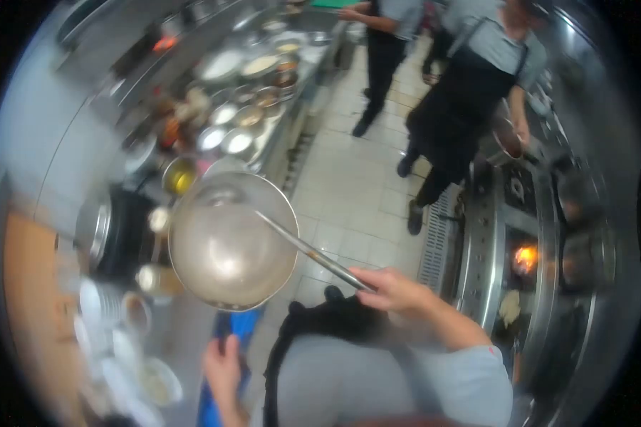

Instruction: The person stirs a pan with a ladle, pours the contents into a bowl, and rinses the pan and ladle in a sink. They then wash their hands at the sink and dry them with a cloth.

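A round metal wok (228, 260) is tilted toward me, its shiny inside showing. Rivets mark its near rim, and a dark handle (223, 326) runs down from there to my left hand (223, 366), which is closed around its end. My right hand (392, 290) grips a long metal ladle (320, 257) by the end of its shaft. The ladle's blurred head lies inside the upper part of the wok.
A counter with many bowls and pans (238, 142) runs along the left. Stacked white dishes (103, 306) stand at lower left. On the right is a stove (477, 263) with a burning flame (525, 257). A co-worker in a black apron (456, 107) holds a pot (504, 141) ahead.
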### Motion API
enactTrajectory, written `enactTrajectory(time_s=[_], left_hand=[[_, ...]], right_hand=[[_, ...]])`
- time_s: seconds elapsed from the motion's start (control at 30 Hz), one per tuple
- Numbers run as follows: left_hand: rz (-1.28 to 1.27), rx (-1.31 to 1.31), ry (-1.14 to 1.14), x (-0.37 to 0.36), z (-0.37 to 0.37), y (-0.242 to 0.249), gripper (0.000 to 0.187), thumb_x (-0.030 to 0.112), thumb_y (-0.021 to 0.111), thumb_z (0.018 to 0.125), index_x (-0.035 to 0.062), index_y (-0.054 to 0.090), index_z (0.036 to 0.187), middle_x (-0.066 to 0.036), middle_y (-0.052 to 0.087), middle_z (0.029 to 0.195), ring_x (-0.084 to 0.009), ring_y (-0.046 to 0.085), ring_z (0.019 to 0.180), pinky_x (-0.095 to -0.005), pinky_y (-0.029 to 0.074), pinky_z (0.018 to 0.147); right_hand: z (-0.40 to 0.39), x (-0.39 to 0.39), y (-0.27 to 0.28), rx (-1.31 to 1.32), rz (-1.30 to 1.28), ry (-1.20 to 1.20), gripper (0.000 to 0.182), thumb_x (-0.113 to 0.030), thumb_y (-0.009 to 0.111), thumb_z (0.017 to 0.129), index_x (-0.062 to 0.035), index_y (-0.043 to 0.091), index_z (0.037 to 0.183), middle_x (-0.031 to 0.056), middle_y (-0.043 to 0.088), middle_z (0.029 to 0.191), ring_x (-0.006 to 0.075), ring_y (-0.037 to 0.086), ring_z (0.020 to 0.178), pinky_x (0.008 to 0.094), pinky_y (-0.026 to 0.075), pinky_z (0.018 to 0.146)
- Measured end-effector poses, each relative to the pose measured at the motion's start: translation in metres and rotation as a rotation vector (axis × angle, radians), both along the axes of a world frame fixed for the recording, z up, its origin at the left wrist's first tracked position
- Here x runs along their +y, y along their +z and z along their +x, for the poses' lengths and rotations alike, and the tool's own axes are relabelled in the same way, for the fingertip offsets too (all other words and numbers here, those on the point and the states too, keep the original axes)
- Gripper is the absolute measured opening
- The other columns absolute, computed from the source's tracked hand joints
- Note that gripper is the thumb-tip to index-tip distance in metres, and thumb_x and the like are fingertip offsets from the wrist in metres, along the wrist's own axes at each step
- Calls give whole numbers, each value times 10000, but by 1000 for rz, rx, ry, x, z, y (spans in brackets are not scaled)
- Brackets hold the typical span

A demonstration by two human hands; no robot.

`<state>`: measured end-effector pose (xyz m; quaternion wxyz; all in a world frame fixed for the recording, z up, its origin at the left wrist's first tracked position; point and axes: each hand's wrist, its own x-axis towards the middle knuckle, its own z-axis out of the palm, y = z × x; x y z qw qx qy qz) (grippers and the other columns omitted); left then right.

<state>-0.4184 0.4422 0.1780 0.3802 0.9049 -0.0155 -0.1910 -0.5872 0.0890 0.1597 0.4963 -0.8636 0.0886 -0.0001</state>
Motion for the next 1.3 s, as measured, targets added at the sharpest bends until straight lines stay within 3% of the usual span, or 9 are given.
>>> enactTrajectory(time_s=[0.13, 0.3, 0.37, 0.43, 0.53, 0.73, 0.9, 1.07, 1.3], left_hand=[[-49, -39, -184, -10, 49, -41, 402, 352, 695, 935, -35, 642, 840, -37, 599, 666, -106, 525, 595, -293, 421, 538], [-1, -103, -412, -48, 118, -79, 403, 348, 701, 938, -37, 637, 834, -21, 593, 678, -122, 499, 589, -298, 409, 528], [-11, -218, -476, -77, 127, -77, 434, 386, 689, 939, -35, 641, 843, -57, 618, 660, -169, 556, 572, -329, 441, 533], [115, 19, -562, -108, 144, -48, 511, 457, 645, 926, -35, 689, 1055, -256, 701, 884, -397, 695, 848, -453, 525, 765], [117, -79, -689, -147, 164, -61, 513, 484, 632, 927, -14, 686, 1037, -275, 686, 892, -455, 668, 871, -481, 520, 762], [140, -181, -804, -253, 199, -83, 526, 510, 619, 924, -6, 675, 1008, -267, 675, 838, -463, 659, 846, -514, 503, 726], [94, -271, -969, -364, 215, -81, 559, 520, 606, 930, -29, 677, 1009, -291, 685, 932, -469, 660, 904, -505, 520, 778], [26, -227, -977, -455, 225, -78, 569, 539, 657, 905, -28, 695, 864, -153, 630, 629, -275, 641, 611, -409, 488, 607], [93, -237, -1008, -544, 252, -106, 577, 539, 668, 891, -36, 689, 838, -173, 653, 648, -286, 662, 627, -421, 495, 646]], right_hand=[[-4, 30, -34, -165, -3, -221, 580, -108, 639, 859, -92, 513, 1424, 140, 617, 712, 273, 613, 575, 376, 512, 581], [19, 35, -13, -179, -45, -421, 573, -85, 655, 849, -70, 525, 1407, 131, 605, 704, 243, 611, 578, 362, 509, 576], [24, 38, -15, -242, -37, -504, 558, -67, 671, 847, -43, 539, 1389, 131, 608, 719, 223, 607, 596, 337, 505, 588], [40, 50, -21, -229, 14, -575, 551, -61, 677, 846, -30, 546, 1381, 131, 611, 729, 209, 608, 610, 328, 504, 596], [45, 48, -28, -238, 30, -698, 544, -58, 690, 842, -11, 555, 1368, 127, 617, 745, 186, 610, 632, 316, 504, 612], [54, 10, -45, -179, 33, -901, 536, -82, 719, 843, 12, 572, 1350, 111, 670, 807, 103, 630, 713, 277, 528, 691], [55, -36, -49, -206, 77, -994, 538, -82, 722, 841, 17, 569, 1347, 111, 658, 789, 115, 627, 690, 292, 529, 670], [51, -112, -45, -175, 111, -1004, 519, -102, 705, 854, 13, 569, 1342, 166, 640, 767, 178, 637, 635, 312, 525, 630], [64, -195, -52, -72, 115, -1118, 512, -134, 683, 866, -16, 572, 1351, 166, 645, 766, 187, 635, 641, 328, 512, 618]])
